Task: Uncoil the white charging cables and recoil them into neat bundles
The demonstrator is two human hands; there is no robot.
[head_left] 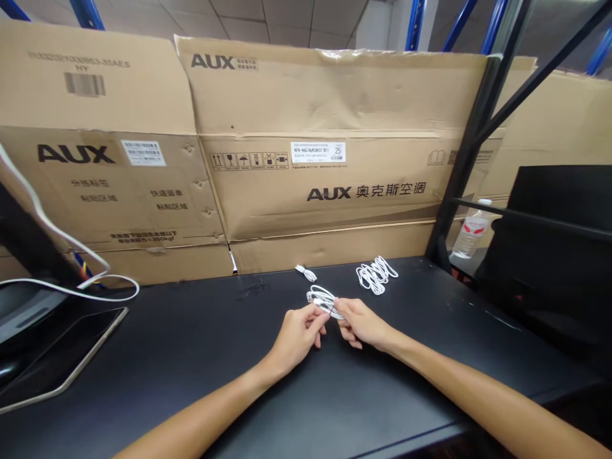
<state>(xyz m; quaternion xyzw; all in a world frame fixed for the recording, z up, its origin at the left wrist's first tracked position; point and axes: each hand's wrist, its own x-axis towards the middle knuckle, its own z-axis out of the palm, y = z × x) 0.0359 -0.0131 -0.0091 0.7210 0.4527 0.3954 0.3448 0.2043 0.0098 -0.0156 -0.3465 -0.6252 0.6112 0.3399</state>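
Note:
A coiled white cable (324, 295) is held between both hands above the black table (215, 376). My left hand (301, 331) pinches its near left side, by a thin dark tie around the coil. My right hand (361, 322) grips the coil's right end between thumb and fingers. Just behind lies a small white cable bundle (306, 273). Further right, a larger pile of looped white cable (377, 275) rests on the table. Some thin black ties (252, 288) lie to the left, near the table's back edge.
Cardboard sheets (335, 108) stand along the back. At the left are a tablet-like device (62, 360) and a loose white cable (117, 298). On the right, a black metal post (471, 146) rises near a water bottle (472, 229) and a dark screen (559, 255).

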